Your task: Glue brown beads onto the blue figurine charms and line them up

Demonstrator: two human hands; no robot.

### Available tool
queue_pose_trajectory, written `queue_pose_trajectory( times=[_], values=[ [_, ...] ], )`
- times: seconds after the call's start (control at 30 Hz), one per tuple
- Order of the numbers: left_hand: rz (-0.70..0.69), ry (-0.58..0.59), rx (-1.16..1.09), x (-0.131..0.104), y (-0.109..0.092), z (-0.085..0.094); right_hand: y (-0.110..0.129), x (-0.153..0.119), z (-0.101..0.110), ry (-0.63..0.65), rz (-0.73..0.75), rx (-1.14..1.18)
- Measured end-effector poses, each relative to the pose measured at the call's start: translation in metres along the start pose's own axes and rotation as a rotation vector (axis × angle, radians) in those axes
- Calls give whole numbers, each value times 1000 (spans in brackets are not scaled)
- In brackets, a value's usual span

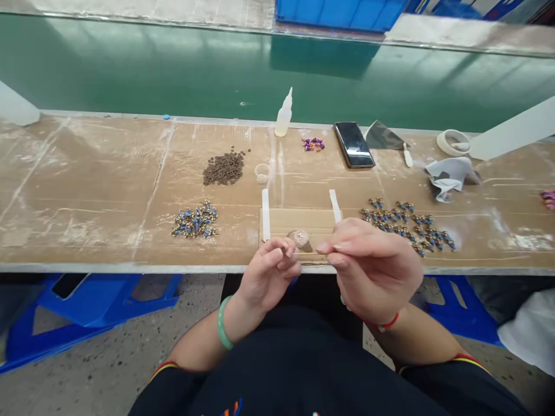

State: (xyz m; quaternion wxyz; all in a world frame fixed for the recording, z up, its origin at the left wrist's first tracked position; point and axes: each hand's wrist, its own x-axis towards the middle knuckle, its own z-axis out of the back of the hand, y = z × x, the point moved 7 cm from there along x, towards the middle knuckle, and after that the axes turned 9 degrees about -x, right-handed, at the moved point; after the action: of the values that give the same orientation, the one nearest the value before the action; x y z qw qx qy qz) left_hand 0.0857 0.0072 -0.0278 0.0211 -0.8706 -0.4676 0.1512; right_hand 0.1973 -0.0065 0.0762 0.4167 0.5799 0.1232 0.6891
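My left hand (267,274) is closed in a pinch near the table's front edge, with a small dark piece (284,249) showing at the fingertips. Just to its right, my right hand (375,268) pinches thumb against forefinger; whatever lies between them is too small to make out. Behind the hands lies a ribbed cardboard pad (299,218) with white tape strips (266,214) at its sides. A small round, shiny clear-topped thing (300,237) sits on it. Small blue-and-gold figures lie in a heap (195,221) at left and a looser group (390,219) at right.
Farther back are a pile of small brown discs (223,169), a clear ring (262,172), a nozzle bottle (283,115), purple-and-orange pieces (313,144), a phone (353,144), a scraper (385,137), a tape roll (453,142) and a crumpled cloth (451,173). A green panel (173,75) borders the table.
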Motion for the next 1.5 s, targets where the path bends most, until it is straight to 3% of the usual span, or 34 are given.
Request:
queue_pose_trajectory(
  times=[0.13, 0.27, 0.7, 0.9, 1.07, 1.23, 1.37, 1.5],
  values=[
    [20, -16, 28, 0, 0, -1, 6, 5, -1, -13, 99, 65],
    [35, -36, 36, 0, 0, 0, 7, 7, -4, 42, 97, 68],
    [34, -41, 17, -1, 3, -1, 12, 7, -6, 52, 141, -64],
    [-2, -67, 69, -1, 3, 2, 24, 4, -5, 62, 299, -176],
    [37, -65, 58, -3, 5, 0, 12, 5, 3, 97, 180, -108],
    [66, -31, 3, -4, 4, -3, -10, 2, 24, -57, 42, -158],
    [63, -27, 11, -2, 3, -1, -28, -3, 18, 67, -49, -224],
    [69, -40, 9, 0, 4, 1, -34, -5, 11, 120, -30, -330]
  ],
)
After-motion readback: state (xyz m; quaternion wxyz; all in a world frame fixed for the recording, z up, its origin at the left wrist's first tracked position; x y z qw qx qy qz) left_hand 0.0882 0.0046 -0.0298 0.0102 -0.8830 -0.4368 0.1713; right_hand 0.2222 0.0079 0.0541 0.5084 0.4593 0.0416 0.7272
